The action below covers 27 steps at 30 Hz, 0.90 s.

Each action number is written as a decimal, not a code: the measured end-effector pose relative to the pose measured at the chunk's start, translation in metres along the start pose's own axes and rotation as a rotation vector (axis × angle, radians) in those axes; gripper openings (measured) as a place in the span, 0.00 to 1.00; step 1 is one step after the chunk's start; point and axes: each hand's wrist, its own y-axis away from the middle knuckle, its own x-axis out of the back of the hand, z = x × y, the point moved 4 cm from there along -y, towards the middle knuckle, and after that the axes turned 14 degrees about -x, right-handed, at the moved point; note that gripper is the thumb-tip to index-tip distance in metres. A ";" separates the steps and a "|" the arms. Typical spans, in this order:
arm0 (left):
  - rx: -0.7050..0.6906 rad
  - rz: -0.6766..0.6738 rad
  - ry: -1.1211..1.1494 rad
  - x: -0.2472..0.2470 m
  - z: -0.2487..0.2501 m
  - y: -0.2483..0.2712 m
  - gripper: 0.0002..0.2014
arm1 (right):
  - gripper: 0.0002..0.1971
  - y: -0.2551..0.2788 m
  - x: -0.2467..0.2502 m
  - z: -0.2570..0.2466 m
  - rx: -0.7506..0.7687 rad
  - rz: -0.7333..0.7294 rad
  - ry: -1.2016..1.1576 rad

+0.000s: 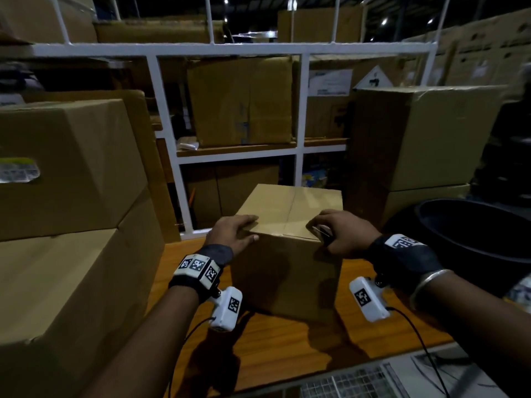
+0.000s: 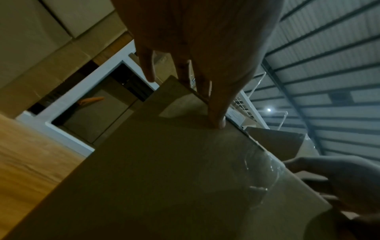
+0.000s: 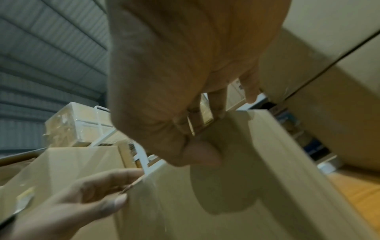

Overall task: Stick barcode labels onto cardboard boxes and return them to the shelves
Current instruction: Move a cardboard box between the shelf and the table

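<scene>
Left hand (image 1: 234,235) lies flat, fingers straight, on the cardboard box (image 1: 287,271) at its top left corner; right hand (image 1: 342,232) curls at the right corner, pinching a thin slip (image 1: 323,231); the box stands on the wooden table (image 1: 287,354), hemmed by stacked cartons (image 1: 66,168) left, black tub (image 1: 474,225) right, white shelving (image 1: 172,156) behind.

Blurry strip (image 3: 206,113) in rt hand (image 3: 174,73), unidentifiable

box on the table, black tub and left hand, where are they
box (image 1: 287,271): head view, on its front face
black tub (image 1: 471,225): head view, on the dark inside below the far rim
left hand (image 1: 232,232): head view, on the back of the hand
</scene>
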 end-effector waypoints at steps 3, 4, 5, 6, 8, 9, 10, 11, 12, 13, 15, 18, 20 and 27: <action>0.056 0.065 0.063 -0.007 0.002 -0.005 0.25 | 0.29 -0.008 0.009 0.017 -0.045 0.012 0.011; 0.091 0.072 0.065 -0.010 0.003 -0.007 0.25 | 0.28 -0.013 0.011 0.023 -0.059 0.022 0.016; 0.116 0.070 0.072 -0.013 0.005 -0.009 0.26 | 0.27 -0.018 0.012 0.030 -0.074 0.028 0.024; 0.133 0.062 0.085 -0.017 0.007 -0.011 0.27 | 0.27 -0.022 0.012 0.037 -0.088 0.031 0.030; 0.154 0.053 0.124 -0.026 0.013 -0.017 0.28 | 0.26 -0.031 0.014 0.047 -0.106 0.023 0.053; 0.159 0.055 0.145 -0.030 0.017 -0.021 0.29 | 0.25 -0.036 0.015 0.051 -0.107 0.015 0.075; 0.165 0.060 0.162 -0.033 0.020 -0.025 0.29 | 0.24 -0.040 0.017 0.053 -0.102 0.009 0.105; 0.173 0.060 0.170 -0.036 0.024 -0.030 0.29 | 0.22 -0.045 0.019 0.056 -0.094 0.008 0.137; 0.184 0.059 0.166 -0.039 0.028 -0.036 0.29 | 0.20 -0.050 0.021 0.059 -0.089 0.010 0.171; 0.196 0.059 0.157 -0.042 0.031 -0.041 0.29 | 0.19 -0.056 0.023 0.063 -0.086 0.012 0.198; 0.217 0.069 0.137 -0.047 0.039 -0.052 0.28 | 0.18 -0.067 0.026 0.071 -0.078 0.012 0.217; 0.233 0.086 0.102 -0.058 0.053 -0.067 0.27 | 0.16 -0.085 0.032 0.082 -0.056 0.009 0.230; 0.244 0.098 0.097 -0.066 0.061 -0.075 0.26 | 0.15 -0.097 0.035 0.090 -0.031 0.009 0.238; 0.285 0.119 0.072 -0.085 0.075 -0.094 0.27 | 0.16 -0.127 0.038 0.116 0.026 0.014 0.213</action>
